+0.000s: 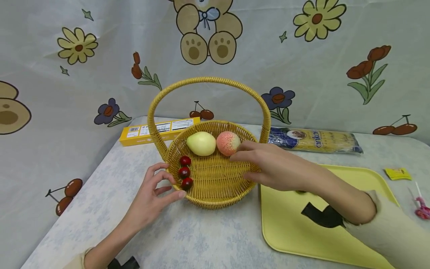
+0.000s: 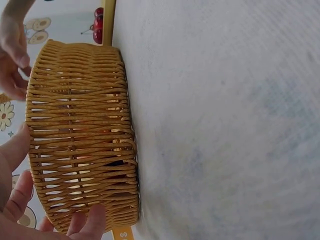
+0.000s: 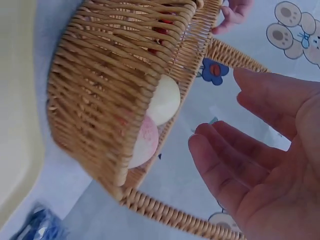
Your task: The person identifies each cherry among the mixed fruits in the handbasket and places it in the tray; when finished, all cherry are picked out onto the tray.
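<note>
A yellow wicker basket [image 1: 215,203] with a tall arched handle stands upright on the table. Inside it, a pale green pear [image 1: 202,144] and a pink speckled peach [image 1: 228,143] lie side by side at the back. Three dark red cherries [image 1: 184,172] line its left side. My left hand [image 1: 154,188] rests against the basket's left front, thumb and fingers spread along the rim and wall. Over the right rim, near the peach, hovers my right hand [image 1: 272,164]; the right wrist view shows its fingers [image 3: 220,175] loosely bent and apart, holding nothing.
A yellow tray [image 1: 285,228] lies right of the basket, partly beneath my right forearm. Behind are a yellow box [image 1: 134,140] and a packet of noodles [image 1: 312,140]. A small yellow packet [image 1: 398,173] and a pink item [image 1: 421,210] lie far right. A patterned cloth hangs behind.
</note>
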The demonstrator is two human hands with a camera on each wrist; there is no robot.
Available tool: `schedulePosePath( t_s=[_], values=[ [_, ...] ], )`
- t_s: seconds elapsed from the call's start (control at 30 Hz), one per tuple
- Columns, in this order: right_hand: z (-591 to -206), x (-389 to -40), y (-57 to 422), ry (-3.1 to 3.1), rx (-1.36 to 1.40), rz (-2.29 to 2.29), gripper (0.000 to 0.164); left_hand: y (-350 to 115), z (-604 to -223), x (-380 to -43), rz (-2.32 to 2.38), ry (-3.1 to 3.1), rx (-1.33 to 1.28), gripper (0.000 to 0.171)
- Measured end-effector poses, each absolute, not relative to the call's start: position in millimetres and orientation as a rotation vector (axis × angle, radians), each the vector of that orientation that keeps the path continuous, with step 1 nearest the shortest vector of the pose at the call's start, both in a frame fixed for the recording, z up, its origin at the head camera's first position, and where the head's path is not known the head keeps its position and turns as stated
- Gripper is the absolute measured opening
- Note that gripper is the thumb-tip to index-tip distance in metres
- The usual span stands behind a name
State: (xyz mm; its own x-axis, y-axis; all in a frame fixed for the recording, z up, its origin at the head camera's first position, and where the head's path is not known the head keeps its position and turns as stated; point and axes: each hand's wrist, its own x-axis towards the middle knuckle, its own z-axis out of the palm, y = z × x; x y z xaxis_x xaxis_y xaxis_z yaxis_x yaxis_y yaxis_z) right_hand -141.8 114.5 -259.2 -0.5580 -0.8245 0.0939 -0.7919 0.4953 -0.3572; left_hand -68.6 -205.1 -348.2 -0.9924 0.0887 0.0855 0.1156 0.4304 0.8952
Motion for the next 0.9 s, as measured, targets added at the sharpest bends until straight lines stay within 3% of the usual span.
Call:
schedulePosePath(
  t_s=[0.57, 0.9],
  values=[
    [-254.1, -174.0, 14.9, 2.354, -1.521, -0.318, 0.034, -206.7, -349.2, -70.8, -1.673, -2.630, -0.170, 0.025],
    [-274.0, -182.5, -9.4, 2.141, -1.455, -0.204, 0.039, -204.1, -351.1, -69.5, -1.689, -2.591, -0.197, 0.022]
  ],
)
